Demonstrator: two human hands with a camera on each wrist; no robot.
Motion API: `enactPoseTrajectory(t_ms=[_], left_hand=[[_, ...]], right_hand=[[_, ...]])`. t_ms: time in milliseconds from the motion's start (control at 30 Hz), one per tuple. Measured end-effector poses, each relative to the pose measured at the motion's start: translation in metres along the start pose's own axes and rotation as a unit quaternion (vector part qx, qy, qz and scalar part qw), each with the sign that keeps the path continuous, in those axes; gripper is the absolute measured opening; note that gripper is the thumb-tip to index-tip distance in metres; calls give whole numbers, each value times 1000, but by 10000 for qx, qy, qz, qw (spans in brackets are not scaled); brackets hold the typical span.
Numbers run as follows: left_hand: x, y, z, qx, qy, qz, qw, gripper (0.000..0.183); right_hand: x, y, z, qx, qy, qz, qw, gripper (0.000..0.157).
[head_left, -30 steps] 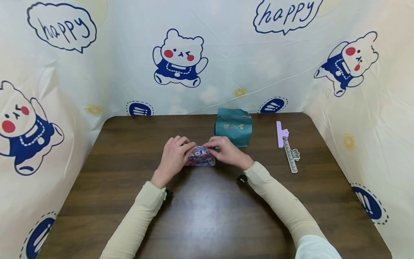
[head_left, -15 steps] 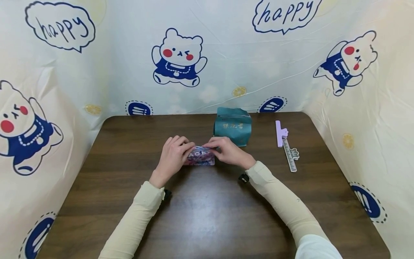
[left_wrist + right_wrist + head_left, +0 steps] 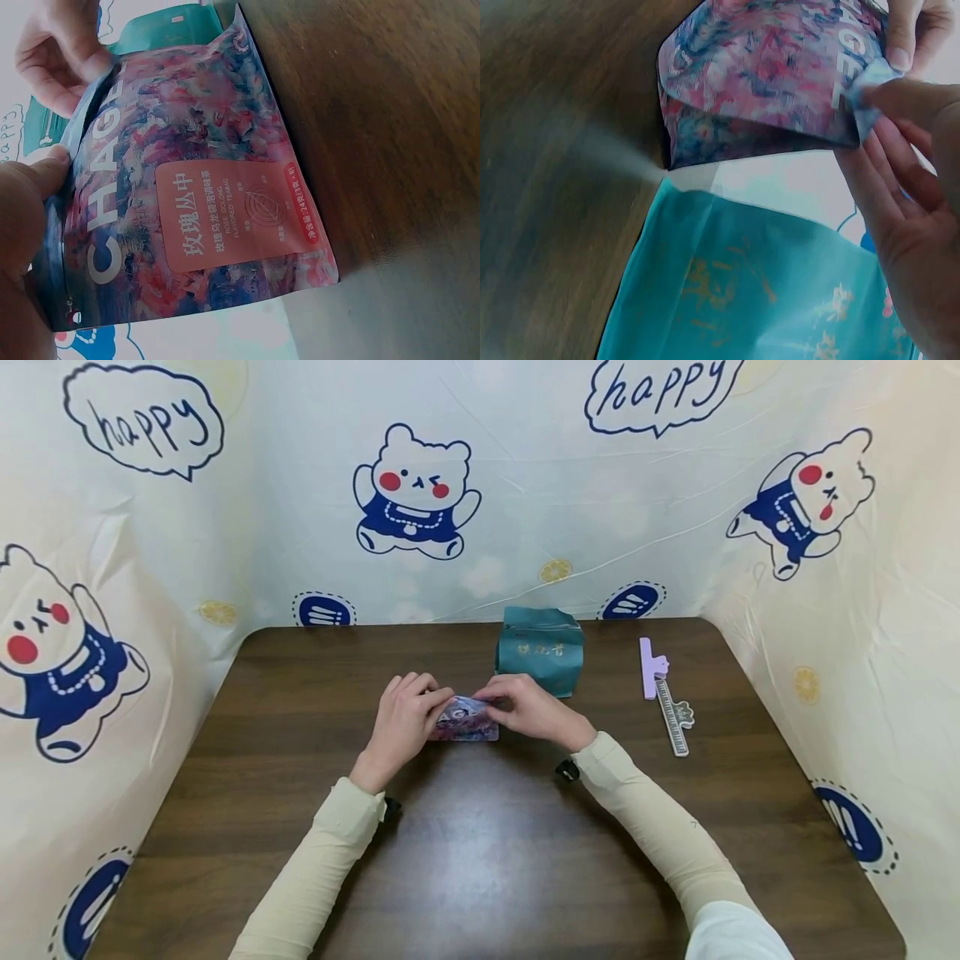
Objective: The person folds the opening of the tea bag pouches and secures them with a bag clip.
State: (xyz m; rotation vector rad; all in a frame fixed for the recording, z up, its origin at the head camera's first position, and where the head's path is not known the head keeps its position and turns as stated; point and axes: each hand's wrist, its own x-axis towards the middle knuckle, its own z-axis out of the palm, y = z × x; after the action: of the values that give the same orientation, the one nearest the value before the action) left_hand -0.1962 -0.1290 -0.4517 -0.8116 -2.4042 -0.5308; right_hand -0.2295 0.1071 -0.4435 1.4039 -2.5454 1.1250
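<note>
A pink and blue patterned tea pouch (image 3: 467,727) stands on the table between my two hands. Its white CHAGE lettering and pink label show in the left wrist view, where the pouch (image 3: 150,150) appears on its side. My left hand (image 3: 397,718) pinches the top edge at its left end. At the right end my right hand (image 3: 532,710) pinches the top edge between thumb and fingers. In the right wrist view a pale blue strip of that edge (image 3: 874,86) is bent over under the right thumb. The pouch's back is hidden.
Behind my right hand stands a teal pouch (image 3: 542,647) with gold characters. A purple clip (image 3: 648,668) and a white ruler-like clip (image 3: 672,720) lie to the right on the brown table (image 3: 480,843). Printed cloth (image 3: 525,510) hangs around the table's back and sides.
My right fingers have shifted slightly and the top edge is bent further over the front, covering more of the lettering in the head view. The left hand keeps its place.
</note>
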Motion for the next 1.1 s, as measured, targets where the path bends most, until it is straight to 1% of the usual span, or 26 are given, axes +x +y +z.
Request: enactPoseTrajectory(t_ms=[167, 300, 667, 800, 967, 1100], left_hand=[[2, 2, 0, 31, 23, -17, 10000, 14], [2, 1, 1, 11, 24, -56, 10000, 15], [-3, 1, 2, -4, 98, 74, 9999, 14], [-2, 1, 3, 16, 114, 102, 9999, 14], [-2, 1, 2, 37, 183, 169, 9997, 14], [-3, 0, -1, 40, 106, 109, 9999, 14]], right_hand=[[7, -5, 4, -355, 277, 181, 9988, 15], [12, -5, 9, -577, 466, 134, 9972, 12], [17, -5, 14, -803, 510, -73, 9954, 4], [18, -6, 14, -920, 503, -131, 9944, 4], [17, -6, 14, -796, 455, -98, 9957, 5], [15, -4, 14, -545, 470, 58, 9974, 8]])
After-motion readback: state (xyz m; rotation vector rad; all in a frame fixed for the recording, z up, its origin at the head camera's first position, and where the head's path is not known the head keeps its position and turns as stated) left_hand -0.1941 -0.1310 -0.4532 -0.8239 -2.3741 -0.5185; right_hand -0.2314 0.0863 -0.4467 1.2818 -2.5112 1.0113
